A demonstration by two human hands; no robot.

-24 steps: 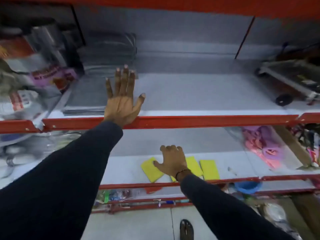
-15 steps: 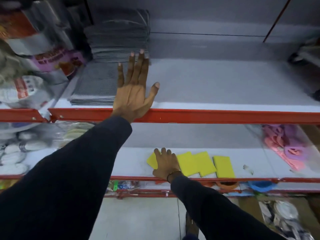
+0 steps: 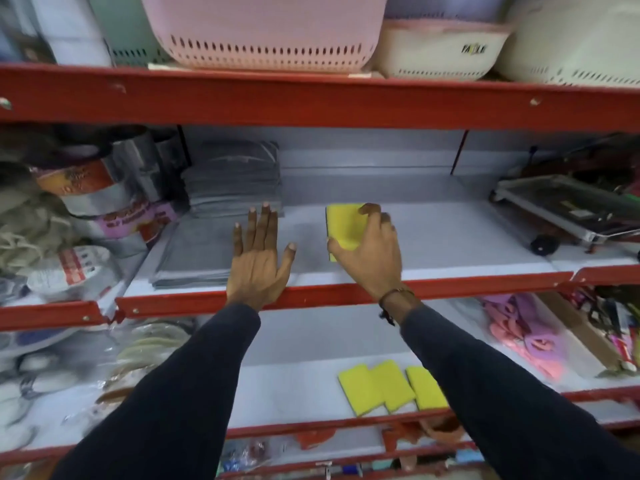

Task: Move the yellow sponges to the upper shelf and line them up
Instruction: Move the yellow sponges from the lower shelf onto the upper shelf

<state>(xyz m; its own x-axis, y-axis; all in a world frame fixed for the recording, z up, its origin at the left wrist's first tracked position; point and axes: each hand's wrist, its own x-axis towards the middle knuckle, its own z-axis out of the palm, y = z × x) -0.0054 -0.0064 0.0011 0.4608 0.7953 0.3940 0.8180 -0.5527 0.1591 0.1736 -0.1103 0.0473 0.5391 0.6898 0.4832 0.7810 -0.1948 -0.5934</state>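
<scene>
Nearest, on the lower shelf (image 3: 294,386) at about 5 o'clock: three yellow sponges (image 3: 391,388) flat in a row, edges touching, long axes running front to back, tilted slightly toward 11 o'clock. Above, on the upper shelf (image 3: 450,244): left hand (image 3: 258,265) spread wide and flat, palm down, heel on the red front rail (image 3: 329,292), holding nothing. Just beside it at 3 o'clock: right hand (image 3: 369,254) curled around a fourth sponge (image 3: 344,228), pinched between thumb and fingers, long axis pointing to 12 o'clock, dark edge on its left. Farthest, at 1 o'clock: cream basket (image 3: 440,51) with blurred dark lettering, unreadable.
</scene>
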